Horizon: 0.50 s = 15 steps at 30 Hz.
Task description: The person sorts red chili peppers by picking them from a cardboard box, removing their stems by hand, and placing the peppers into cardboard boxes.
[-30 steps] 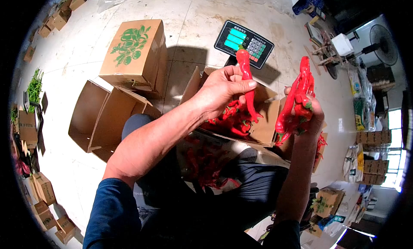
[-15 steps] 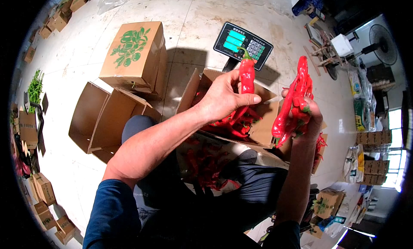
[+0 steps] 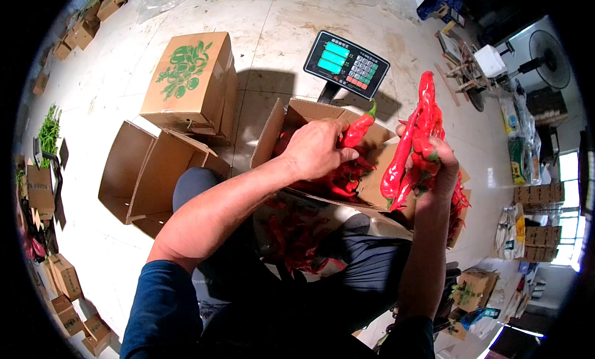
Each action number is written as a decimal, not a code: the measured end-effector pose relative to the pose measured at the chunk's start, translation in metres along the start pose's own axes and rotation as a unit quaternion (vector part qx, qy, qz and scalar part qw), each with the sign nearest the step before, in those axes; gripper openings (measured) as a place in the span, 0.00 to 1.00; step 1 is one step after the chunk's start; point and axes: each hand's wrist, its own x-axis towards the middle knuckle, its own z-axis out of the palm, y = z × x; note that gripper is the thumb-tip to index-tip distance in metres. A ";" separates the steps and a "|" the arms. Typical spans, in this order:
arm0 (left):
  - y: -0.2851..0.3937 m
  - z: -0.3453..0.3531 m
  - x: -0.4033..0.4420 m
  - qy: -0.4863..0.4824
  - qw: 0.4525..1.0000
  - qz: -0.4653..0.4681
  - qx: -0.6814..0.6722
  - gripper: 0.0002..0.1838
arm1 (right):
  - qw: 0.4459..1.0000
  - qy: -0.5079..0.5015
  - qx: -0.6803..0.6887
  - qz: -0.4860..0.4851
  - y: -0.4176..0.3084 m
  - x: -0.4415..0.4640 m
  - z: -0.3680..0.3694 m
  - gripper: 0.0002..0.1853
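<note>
My left hand [image 3: 315,149] is closed round one red chili pepper [image 3: 357,131], its green stem pointing up and to the right. That hand is over an open cardboard box [image 3: 384,176], partly filled with red peppers [image 3: 338,180]. To the right, my right hand [image 3: 443,173] grips a bunch of long red peppers [image 3: 418,145], some tips up and some hanging down. Behind the box stands a scale display [image 3: 346,61] with lit green screens and a keypad. The scale's platform is hidden.
A closed carton [image 3: 186,80] with a green vegetable print stands at the left, an open box [image 3: 139,173] in front of it. More red peppers [image 3: 297,235] lie between my legs. Another box of peppers [image 3: 458,207] is at the right. A fan [image 3: 550,60] stands far right.
My left hand has lowered its pepper towards the box and tilted it to the right. My right hand, still holding the bunch, has shifted slightly left.
</note>
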 end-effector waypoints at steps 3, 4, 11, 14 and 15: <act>-0.004 0.004 -0.002 0.027 0.999 0.029 0.019 0.19 | 1.000 0.000 -0.005 -0.011 0.000 -0.002 -0.003 0.34; -0.004 0.005 -0.003 0.029 0.998 0.038 0.049 0.19 | 1.000 -0.003 -0.005 -0.017 -0.001 -0.003 -0.004 0.35; -0.013 0.025 -0.003 0.045 0.971 0.118 0.203 0.14 | 0.996 -0.052 0.042 -0.063 -0.010 -0.001 -0.014 0.34; -0.018 0.028 -0.001 0.026 0.949 0.158 0.272 0.16 | 0.998 -0.012 0.037 -0.042 -0.009 -0.003 -0.006 0.34; -0.020 0.028 -0.002 -0.002 0.937 0.171 0.306 0.16 | 0.998 -0.030 0.034 -0.032 -0.009 -0.003 -0.008 0.34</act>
